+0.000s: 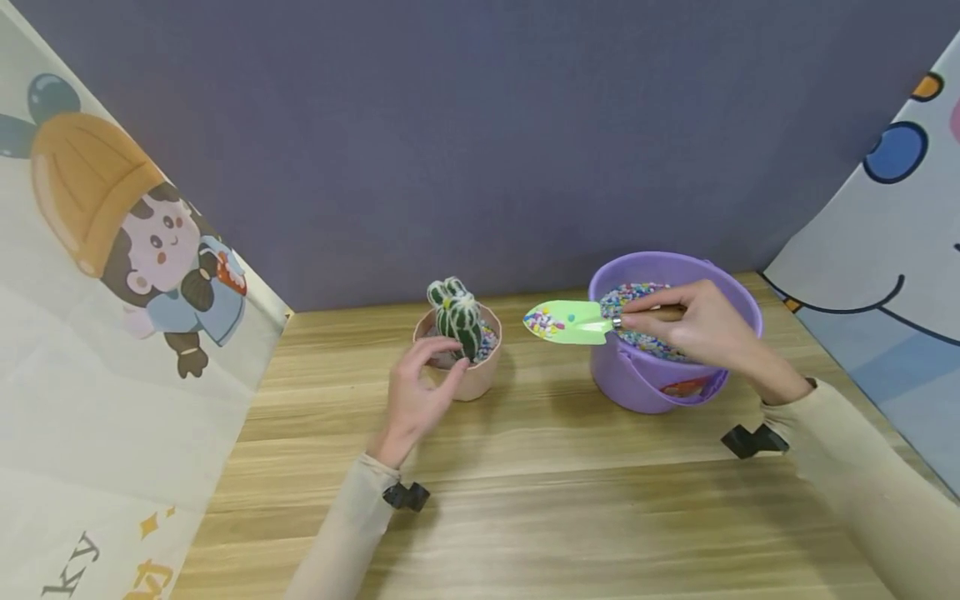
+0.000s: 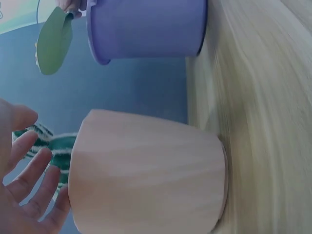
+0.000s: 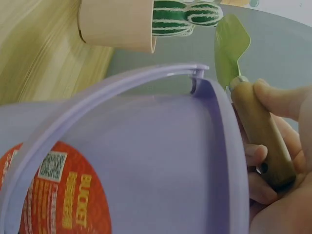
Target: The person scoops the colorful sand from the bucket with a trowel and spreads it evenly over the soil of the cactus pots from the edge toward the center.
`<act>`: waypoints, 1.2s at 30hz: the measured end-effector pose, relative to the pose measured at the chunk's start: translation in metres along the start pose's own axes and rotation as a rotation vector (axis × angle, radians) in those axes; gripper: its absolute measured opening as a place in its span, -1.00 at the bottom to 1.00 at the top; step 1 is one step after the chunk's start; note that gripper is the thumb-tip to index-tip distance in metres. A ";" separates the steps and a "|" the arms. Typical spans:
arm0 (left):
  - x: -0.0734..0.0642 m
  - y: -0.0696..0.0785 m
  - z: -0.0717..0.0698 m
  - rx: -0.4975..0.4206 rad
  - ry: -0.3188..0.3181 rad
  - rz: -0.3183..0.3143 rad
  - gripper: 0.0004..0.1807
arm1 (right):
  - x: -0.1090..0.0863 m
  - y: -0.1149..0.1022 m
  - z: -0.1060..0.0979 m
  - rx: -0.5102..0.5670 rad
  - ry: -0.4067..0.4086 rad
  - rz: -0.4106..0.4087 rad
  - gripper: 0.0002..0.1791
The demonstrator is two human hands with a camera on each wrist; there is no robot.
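Observation:
My right hand grips the wooden handle of a small green trowel. Colourful pebbles lie on the trowel's blade, which juts left past the rim of a purple bucket. More pebbles fill the bucket below that hand. To the left, a pale pink pot holds a green cactus with white fuzzy ridges, and some pebbles lie around its base. My left hand is at the pot's near rim, thumb and fingers spread beside the cactus. In the left wrist view its fingers are loosely extended, overlapping the cactus.
Pot and bucket stand on a wood-grain table, close to a dark grey back panel. Cartoon-printed panels flank the table, left and right. The bucket's handle hangs down its near side.

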State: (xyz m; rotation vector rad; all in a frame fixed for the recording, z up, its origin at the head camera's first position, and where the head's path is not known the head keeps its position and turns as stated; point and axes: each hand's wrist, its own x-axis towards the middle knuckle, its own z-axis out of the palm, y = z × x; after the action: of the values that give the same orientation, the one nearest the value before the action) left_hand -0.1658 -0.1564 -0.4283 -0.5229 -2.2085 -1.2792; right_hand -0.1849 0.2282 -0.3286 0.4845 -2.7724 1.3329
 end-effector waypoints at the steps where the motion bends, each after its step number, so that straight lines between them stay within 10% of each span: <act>1: -0.001 -0.001 -0.002 0.005 0.009 -0.006 -0.74 | 0.001 -0.001 0.001 0.003 -0.005 -0.007 -0.72; 21: -0.003 -0.022 -0.019 0.056 0.070 -0.109 -0.63 | 0.015 -0.018 0.026 0.007 -0.056 -0.051 -0.75; 36: -0.002 -0.034 -0.022 0.117 -0.129 -0.279 -0.24 | 0.025 -0.021 0.039 -0.055 -0.100 -0.040 -0.77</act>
State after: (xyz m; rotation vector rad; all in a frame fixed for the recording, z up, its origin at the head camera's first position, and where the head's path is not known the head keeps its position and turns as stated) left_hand -0.1779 -0.1925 -0.4434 -0.2650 -2.5160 -1.2716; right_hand -0.1984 0.1794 -0.3331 0.6162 -2.8537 1.2542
